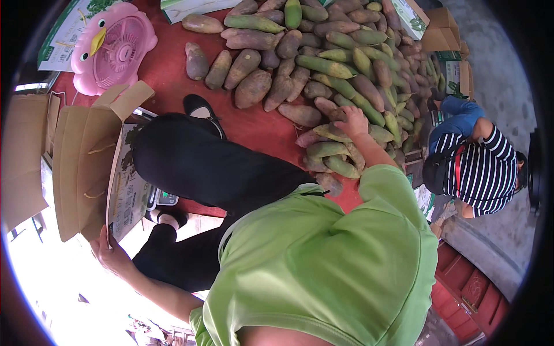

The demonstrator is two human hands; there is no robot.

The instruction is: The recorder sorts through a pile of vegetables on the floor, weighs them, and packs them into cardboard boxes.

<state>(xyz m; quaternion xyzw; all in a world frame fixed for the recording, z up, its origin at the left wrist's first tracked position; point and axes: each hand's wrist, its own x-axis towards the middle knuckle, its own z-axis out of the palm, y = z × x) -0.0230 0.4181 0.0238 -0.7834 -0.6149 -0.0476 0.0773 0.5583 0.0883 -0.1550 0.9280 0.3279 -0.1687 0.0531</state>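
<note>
A large heap of long, green and purple-brown roots that look like radishes (248,75) lies on a red surface. My right hand (352,123) reaches into its near side, fingers bent down over a radish (330,132) that it partly covers. To the left stands an open cardboard box (81,167), flaps raised and rope handles showing. My left hand (109,251) grips the lower edge of that box, fingers against its wall. What is inside the box cannot be seen.
A pink bird-faced plastic fan (115,46) stands at the upper left. Beside the box is a scale (166,198) with a lit display. At right, a person in a striped shirt (479,167) bends by the heap. More cardboard boxes (444,32) stand behind.
</note>
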